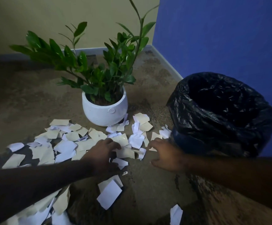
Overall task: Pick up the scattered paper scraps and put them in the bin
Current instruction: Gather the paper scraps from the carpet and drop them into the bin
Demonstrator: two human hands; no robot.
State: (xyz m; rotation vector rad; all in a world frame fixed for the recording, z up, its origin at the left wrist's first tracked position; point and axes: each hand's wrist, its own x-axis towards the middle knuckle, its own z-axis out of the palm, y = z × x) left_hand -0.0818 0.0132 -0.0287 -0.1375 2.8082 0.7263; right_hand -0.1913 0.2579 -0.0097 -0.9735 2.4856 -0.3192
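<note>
Not much of the person in view, just two bare forearms and the hands. The left hand (103,153) comes off a forearm running in from about 8 o'clock, and the right hand (166,157) off one from about 4 o'clock. No sleeve shows anywhere on either arm, right up to the frame edge. No watch, bracelet or ring that I can spot, and no gloves. Lighting's dim, so fine stuff like nails is too murky to make out. Both forearms look fairly slim and long.
</note>
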